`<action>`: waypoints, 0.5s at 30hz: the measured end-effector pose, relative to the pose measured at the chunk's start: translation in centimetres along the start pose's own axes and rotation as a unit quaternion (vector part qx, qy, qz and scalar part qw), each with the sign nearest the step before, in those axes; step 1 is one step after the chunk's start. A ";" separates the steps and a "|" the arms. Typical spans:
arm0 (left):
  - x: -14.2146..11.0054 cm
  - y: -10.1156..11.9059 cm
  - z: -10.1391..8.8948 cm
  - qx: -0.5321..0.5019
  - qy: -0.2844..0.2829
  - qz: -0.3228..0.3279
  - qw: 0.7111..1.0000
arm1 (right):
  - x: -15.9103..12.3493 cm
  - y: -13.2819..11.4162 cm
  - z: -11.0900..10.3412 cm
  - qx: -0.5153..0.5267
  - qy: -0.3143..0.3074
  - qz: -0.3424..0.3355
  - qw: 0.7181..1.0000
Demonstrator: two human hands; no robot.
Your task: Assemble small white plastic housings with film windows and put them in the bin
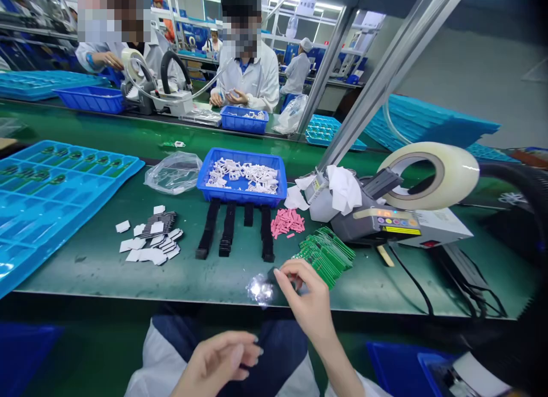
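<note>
My right hand [306,294] is raised over the front of the green bench, its thumb and forefinger pinching a small dark piece [272,275] whose exact kind I cannot make out. Just beside that piece is a bright shiny patch [259,290] at the bench edge. Behind the right hand lies a fanned stack of green circuit boards [327,254]. Low over my lap, my left hand [218,360] has loosely bent fingers standing apart and nothing visible in them. Pink strips [287,222] and rows of black pieces [268,237] lie beyond my hands.
A blue bin [242,197] holds white plastic frames. Grey-white pads [152,237] are piled left, near a blue tray [64,197] with circuit boards. At right stand a tape dispenser [377,223] and tape roll [458,171]. People in white coats [257,80] sit across the bench.
</note>
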State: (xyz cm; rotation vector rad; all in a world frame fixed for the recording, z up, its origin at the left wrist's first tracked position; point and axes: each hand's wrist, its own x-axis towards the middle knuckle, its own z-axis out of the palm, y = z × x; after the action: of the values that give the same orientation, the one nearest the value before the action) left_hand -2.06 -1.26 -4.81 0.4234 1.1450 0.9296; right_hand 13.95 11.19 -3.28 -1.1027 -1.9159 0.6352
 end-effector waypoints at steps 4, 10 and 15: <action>0.2 1.9 1.5 -0.071 -0.141 -0.002 0.987 | -1.4 -4.5 -2.6 0.128 -0.182 -0.004 0.975; -0.2 3.5 2.6 -0.046 -0.245 0.012 0.968 | -3.6 -7.1 -4.2 0.099 -0.159 -0.060 0.980; -1.4 2.9 2.8 -0.078 -0.208 0.035 0.974 | -5.1 -7.2 -4.5 -0.085 -0.006 -0.178 0.980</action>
State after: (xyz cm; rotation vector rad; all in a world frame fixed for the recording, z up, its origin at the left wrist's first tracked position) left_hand -0.82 -0.25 -0.85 0.5042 0.6741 0.9310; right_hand 15.88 3.33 2.45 -0.8250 -2.1398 0.2835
